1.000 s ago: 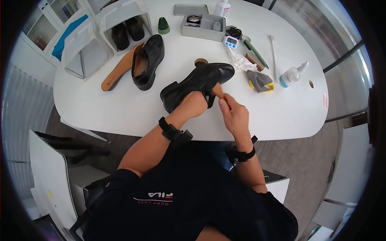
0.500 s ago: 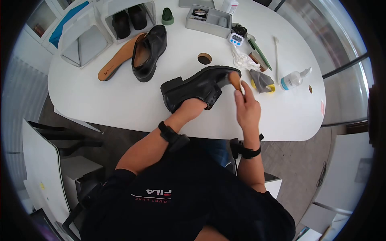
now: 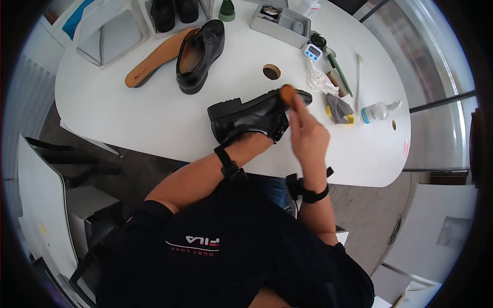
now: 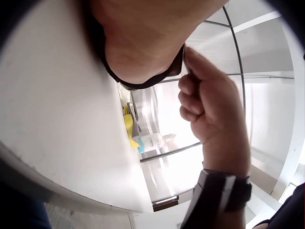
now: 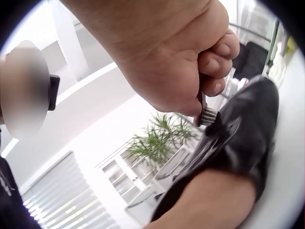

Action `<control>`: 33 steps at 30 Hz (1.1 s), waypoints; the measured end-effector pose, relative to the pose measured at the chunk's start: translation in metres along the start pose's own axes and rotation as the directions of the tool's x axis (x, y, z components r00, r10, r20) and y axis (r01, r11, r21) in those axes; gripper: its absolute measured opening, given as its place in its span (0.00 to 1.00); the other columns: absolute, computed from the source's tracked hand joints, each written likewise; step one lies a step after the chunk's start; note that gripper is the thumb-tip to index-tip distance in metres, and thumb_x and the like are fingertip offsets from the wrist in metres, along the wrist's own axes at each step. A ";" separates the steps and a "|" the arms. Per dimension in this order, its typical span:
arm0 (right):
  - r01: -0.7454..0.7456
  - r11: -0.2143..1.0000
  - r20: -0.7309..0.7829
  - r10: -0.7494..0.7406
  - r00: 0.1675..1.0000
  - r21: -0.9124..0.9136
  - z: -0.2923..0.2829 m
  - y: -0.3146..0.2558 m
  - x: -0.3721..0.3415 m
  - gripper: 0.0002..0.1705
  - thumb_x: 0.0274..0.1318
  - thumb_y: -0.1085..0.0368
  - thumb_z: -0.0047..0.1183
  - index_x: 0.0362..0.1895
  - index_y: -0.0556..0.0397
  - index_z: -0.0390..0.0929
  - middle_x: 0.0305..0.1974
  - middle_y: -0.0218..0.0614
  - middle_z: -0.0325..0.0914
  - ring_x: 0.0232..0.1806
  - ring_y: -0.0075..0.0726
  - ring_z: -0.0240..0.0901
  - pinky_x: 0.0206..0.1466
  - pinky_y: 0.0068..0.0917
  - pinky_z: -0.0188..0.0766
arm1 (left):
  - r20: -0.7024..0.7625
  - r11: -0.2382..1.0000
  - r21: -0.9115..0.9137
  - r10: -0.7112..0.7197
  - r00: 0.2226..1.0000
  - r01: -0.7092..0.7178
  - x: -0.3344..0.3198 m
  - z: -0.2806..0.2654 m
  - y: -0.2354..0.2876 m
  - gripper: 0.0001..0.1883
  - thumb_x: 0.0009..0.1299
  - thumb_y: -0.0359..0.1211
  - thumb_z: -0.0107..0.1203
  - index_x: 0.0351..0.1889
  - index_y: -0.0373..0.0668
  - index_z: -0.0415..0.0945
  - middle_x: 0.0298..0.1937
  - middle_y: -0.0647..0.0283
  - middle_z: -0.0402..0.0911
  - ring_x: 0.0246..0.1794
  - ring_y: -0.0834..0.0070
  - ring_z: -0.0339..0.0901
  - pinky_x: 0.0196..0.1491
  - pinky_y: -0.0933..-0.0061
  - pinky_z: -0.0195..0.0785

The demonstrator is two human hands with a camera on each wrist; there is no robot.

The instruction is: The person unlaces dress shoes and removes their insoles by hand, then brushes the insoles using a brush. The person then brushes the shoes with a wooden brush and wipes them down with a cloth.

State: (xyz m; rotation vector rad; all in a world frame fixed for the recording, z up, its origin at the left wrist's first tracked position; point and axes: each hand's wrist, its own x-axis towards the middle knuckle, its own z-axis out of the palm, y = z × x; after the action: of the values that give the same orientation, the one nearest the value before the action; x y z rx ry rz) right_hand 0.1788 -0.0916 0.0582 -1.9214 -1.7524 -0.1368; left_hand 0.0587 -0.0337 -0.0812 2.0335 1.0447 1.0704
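Observation:
My left hand [image 3: 255,144] is pushed into the opening of a black leather shoe [image 3: 241,121], its fingers hidden inside. The shoe lies tilted on its side, heel to the left and toe to the right, with the treaded sole turned away from me. My right hand [image 3: 310,134] pinches a small wooden brush [image 3: 288,95] over the front part of the shoe. In the right wrist view, the pale bristles [image 5: 208,116] are right at the shoe's upper. A second black shoe [image 3: 211,51] stands to the left, beside a brown insole [image 3: 149,68].
On the right lie crumpled white paper [image 3: 321,81], a grey cloth [image 3: 339,109] and a spray bottle [image 3: 377,112]. A timer [image 3: 311,52], a green-handled brush [image 3: 340,74] and a grey case [image 3: 272,30] are farther back. Clear-fronted boxes [image 3: 105,38] stand at the back left.
The brush went from the shoe's lacing area to the toe, then slightly back left toward the sole edge. The shoe has rolled so more sole shows. The head view has shifted.

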 end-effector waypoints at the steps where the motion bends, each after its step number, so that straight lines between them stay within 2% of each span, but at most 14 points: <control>1: 0.067 0.997 0.027 -0.068 0.997 0.044 0.005 -0.014 -0.006 0.24 0.68 0.57 0.62 0.67 0.39 0.82 0.30 0.42 0.86 0.26 0.48 0.83 0.31 0.39 0.77 | 0.057 0.990 0.092 0.102 0.993 -0.107 -0.016 0.043 -0.051 0.21 0.74 0.36 0.60 0.63 0.42 0.78 0.57 0.49 0.83 0.57 0.52 0.81 0.59 0.53 0.75; 2: 0.135 0.989 0.093 -0.141 0.986 0.060 0.010 -0.031 -0.014 0.25 0.66 0.57 0.63 0.66 0.37 0.83 0.29 0.40 0.85 0.25 0.47 0.82 0.30 0.39 0.77 | 0.124 0.960 0.177 0.196 0.973 -0.216 -0.027 0.067 -0.078 0.19 0.75 0.37 0.58 0.60 0.40 0.80 0.54 0.51 0.84 0.55 0.52 0.83 0.59 0.55 0.76; 5: 0.286 0.947 0.242 -0.314 0.918 0.143 0.011 -0.086 -0.027 0.25 0.63 0.56 0.66 0.65 0.36 0.84 0.25 0.36 0.82 0.21 0.45 0.79 0.26 0.40 0.75 | 0.107 0.973 0.162 0.151 0.983 -0.167 -0.012 0.064 -0.070 0.19 0.75 0.37 0.58 0.60 0.40 0.79 0.54 0.50 0.84 0.55 0.52 0.82 0.59 0.55 0.76; 7: 0.315 0.931 0.279 -0.356 0.892 0.184 0.016 -0.088 -0.026 0.25 0.64 0.56 0.65 0.65 0.36 0.84 0.23 0.35 0.79 0.21 0.45 0.78 0.25 0.40 0.74 | 0.087 0.981 0.150 0.110 0.990 -0.122 -0.021 0.049 -0.068 0.19 0.75 0.37 0.58 0.60 0.40 0.79 0.55 0.50 0.84 0.55 0.52 0.82 0.59 0.55 0.76; 9: 0.288 0.952 0.191 -0.304 0.933 0.106 0.015 -0.075 -0.018 0.25 0.64 0.56 0.64 0.65 0.37 0.84 0.24 0.35 0.81 0.22 0.45 0.79 0.26 0.40 0.74 | 0.062 0.988 0.134 0.068 0.996 -0.076 -0.023 0.049 -0.054 0.19 0.75 0.37 0.58 0.61 0.40 0.79 0.55 0.50 0.84 0.55 0.53 0.82 0.59 0.55 0.76; 11: 0.198 0.979 0.104 -0.202 0.974 0.047 0.013 -0.051 -0.005 0.24 0.66 0.57 0.63 0.66 0.38 0.83 0.33 0.40 0.88 0.27 0.45 0.84 0.29 0.39 0.77 | 0.033 0.993 0.114 0.020 0.999 -0.024 -0.017 0.042 -0.048 0.19 0.75 0.37 0.58 0.61 0.40 0.79 0.55 0.50 0.83 0.55 0.53 0.82 0.59 0.55 0.76; 13: 0.057 0.997 0.156 -0.048 0.987 -0.053 0.002 -0.040 0.004 0.24 0.66 0.57 0.62 0.66 0.38 0.83 0.36 0.41 0.89 0.28 0.45 0.85 0.31 0.39 0.79 | 0.008 0.996 0.090 -0.027 1.000 0.026 0.006 0.057 -0.024 0.19 0.75 0.37 0.58 0.61 0.40 0.79 0.55 0.50 0.83 0.55 0.53 0.82 0.59 0.55 0.76; 14: 0.062 0.997 0.162 -0.053 0.985 -0.054 0.005 -0.042 0.003 0.24 0.66 0.57 0.62 0.66 0.38 0.83 0.36 0.41 0.89 0.28 0.45 0.85 0.31 0.39 0.79 | 0.000 0.996 0.079 -0.046 0.999 0.046 0.004 0.053 -0.021 0.19 0.75 0.37 0.58 0.62 0.40 0.78 0.55 0.50 0.83 0.55 0.53 0.82 0.58 0.55 0.76; 16: 0.213 0.977 0.115 -0.210 0.971 -0.019 0.013 -0.054 -0.005 0.24 0.66 0.56 0.63 0.66 0.38 0.83 0.31 0.39 0.87 0.26 0.44 0.84 0.28 0.39 0.77 | -0.003 0.995 0.057 -0.080 0.997 0.080 -0.026 0.022 -0.032 0.20 0.75 0.37 0.58 0.62 0.40 0.78 0.56 0.50 0.83 0.55 0.53 0.82 0.58 0.55 0.76; 18: 0.292 0.956 0.173 -0.286 0.943 -0.010 0.023 -0.083 -0.019 0.26 0.65 0.55 0.64 0.67 0.36 0.82 0.23 0.35 0.79 0.19 0.44 0.78 0.22 0.40 0.73 | -0.003 0.994 0.040 -0.105 0.995 0.105 -0.030 0.010 -0.027 0.20 0.75 0.37 0.58 0.62 0.40 0.78 0.56 0.50 0.83 0.55 0.53 0.82 0.58 0.55 0.76; 23: 0.457 0.883 0.268 -0.468 0.842 0.108 0.036 -0.112 -0.035 0.22 0.62 0.56 0.65 0.61 0.38 0.85 0.22 0.33 0.77 0.18 0.46 0.76 0.23 0.42 0.72 | -0.001 0.987 0.008 -0.162 0.987 0.162 -0.038 -0.022 -0.015 0.20 0.75 0.37 0.58 0.63 0.40 0.77 0.57 0.49 0.82 0.55 0.53 0.82 0.58 0.55 0.76; 28: 0.346 0.929 0.209 -0.368 0.906 0.134 0.023 -0.084 -0.023 0.23 0.62 0.55 0.66 0.62 0.37 0.85 0.21 0.32 0.76 0.19 0.46 0.76 0.23 0.43 0.72 | 0.055 0.986 -0.063 -0.152 0.987 0.155 -0.019 -0.031 0.012 0.21 0.75 0.37 0.58 0.64 0.40 0.77 0.57 0.49 0.82 0.56 0.53 0.82 0.58 0.55 0.76; 30: 0.193 0.981 0.123 -0.187 0.975 -0.033 0.013 -0.061 -0.013 0.24 0.63 0.55 0.65 0.64 0.37 0.84 0.22 0.33 0.78 0.22 0.47 0.79 0.26 0.44 0.74 | 0.080 0.984 -0.084 -0.153 0.985 0.159 -0.031 -0.046 0.019 0.21 0.75 0.37 0.58 0.64 0.40 0.77 0.58 0.49 0.82 0.56 0.53 0.81 0.58 0.55 0.76; 33: 0.001 0.999 0.021 -0.002 1.000 0.033 0.012 -0.015 0.002 0.23 0.66 0.56 0.63 0.64 0.37 0.84 0.34 0.43 0.87 0.30 0.50 0.85 0.34 0.41 0.78 | 0.118 0.979 -0.107 -0.161 0.980 0.174 -0.014 -0.049 0.033 0.21 0.75 0.36 0.58 0.65 0.40 0.76 0.58 0.48 0.82 0.56 0.53 0.81 0.58 0.55 0.76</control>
State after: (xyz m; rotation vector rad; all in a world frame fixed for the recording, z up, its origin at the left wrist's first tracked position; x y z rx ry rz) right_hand 0.1613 -0.0841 0.0532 -1.9049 -1.7587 -0.0875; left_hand 0.0230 -0.0549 -0.0369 1.8530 1.0518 0.9019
